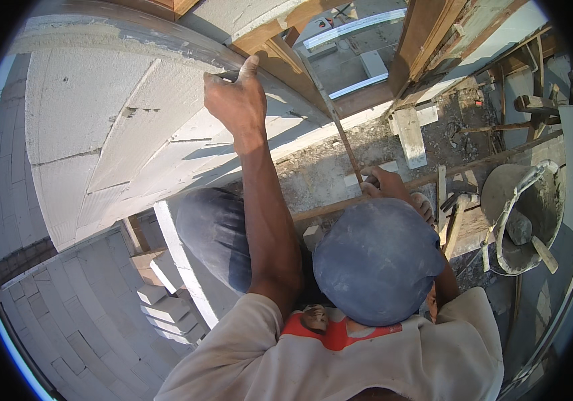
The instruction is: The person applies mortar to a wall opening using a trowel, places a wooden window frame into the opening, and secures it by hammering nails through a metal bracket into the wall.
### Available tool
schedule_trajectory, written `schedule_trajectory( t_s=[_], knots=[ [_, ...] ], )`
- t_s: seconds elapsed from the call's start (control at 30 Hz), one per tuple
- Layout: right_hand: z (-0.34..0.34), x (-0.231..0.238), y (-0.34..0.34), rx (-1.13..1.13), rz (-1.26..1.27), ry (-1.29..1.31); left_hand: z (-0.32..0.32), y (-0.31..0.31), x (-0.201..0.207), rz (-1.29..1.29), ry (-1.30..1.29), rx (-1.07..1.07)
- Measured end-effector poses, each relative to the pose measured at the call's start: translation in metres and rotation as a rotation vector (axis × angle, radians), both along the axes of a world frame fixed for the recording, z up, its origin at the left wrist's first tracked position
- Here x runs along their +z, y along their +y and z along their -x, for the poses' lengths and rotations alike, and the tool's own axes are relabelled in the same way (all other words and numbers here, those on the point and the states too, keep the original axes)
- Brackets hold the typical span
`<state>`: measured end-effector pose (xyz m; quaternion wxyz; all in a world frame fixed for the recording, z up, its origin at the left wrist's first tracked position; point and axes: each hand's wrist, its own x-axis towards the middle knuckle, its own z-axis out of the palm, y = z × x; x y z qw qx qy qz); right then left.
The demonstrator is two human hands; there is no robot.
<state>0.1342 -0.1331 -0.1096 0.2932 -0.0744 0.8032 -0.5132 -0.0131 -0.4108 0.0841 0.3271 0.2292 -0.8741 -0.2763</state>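
Note:
My left hand (236, 100) reaches up, and its fingers curl over the mortar-smeared top edge of a white block wall (99, 127). A small dark thing shows under the fingers; I cannot tell what it is. Low down past my bent knees (376, 260), my right hand (383, 184) is closed on the lower end of a long thin rusty metal bar (333, 117). The bar slants up toward a wooden frame (426, 33). Rubble-strewn ground lies under that hand.
A round bucket (500, 184) of grey mortar with a trowel (543, 254) in it stands at the right. Wooden planks (447, 200) and loose white blocks (410, 137) lie between it and my right hand. Stacked white blocks (166, 307) show far below at lower left.

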Motion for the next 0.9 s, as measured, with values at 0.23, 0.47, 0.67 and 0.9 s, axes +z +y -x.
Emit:
schedule_trajectory(
  t_s=[0.23, 0.47, 0.67, 0.9],
  knots=[
    [-0.018, -0.035, -0.007, 0.013, 0.055, -0.053, -0.007, -0.006, -0.011, -0.046, 0.037, -0.028],
    [-0.014, -0.038, -0.010, 0.023, -0.002, 0.040, -0.002, -0.003, -0.023, -0.082, 0.079, -0.068],
    [0.000, -0.015, -0.009, 0.023, 0.006, 0.092, 0.001, -0.008, -0.020, -0.029, 0.084, -0.028],
    [0.048, 0.035, -0.007, -0.090, 0.102, 0.225, 0.000, -0.002, -0.015, -0.080, 0.069, -0.027]
  ],
)
